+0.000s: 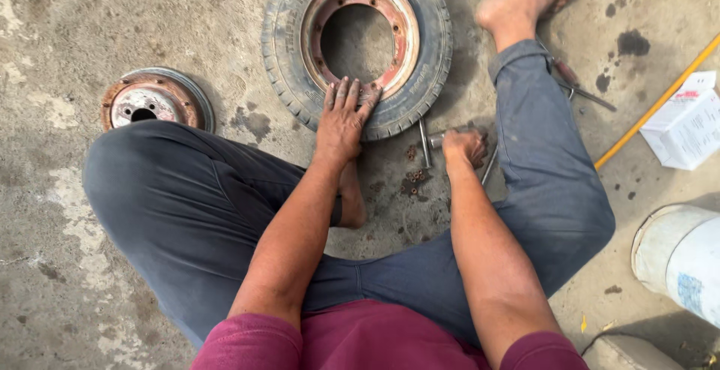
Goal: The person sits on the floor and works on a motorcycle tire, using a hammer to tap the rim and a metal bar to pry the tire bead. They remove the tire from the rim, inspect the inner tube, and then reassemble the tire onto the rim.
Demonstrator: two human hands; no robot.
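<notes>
Rubber and rusted steel make the tyre [357,47] heavy and stiff, we judge; it lies flat on the concrete floor [60,32]. Our left hand [343,119] presses its near sidewall, fingers spread; right hand [465,147] closed on a metal tool [424,143].

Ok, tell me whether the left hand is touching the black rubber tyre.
Touching: the head view shows the left hand lying flat on the black rubber tyre, its fingers reaching the rusty rim.
</notes>
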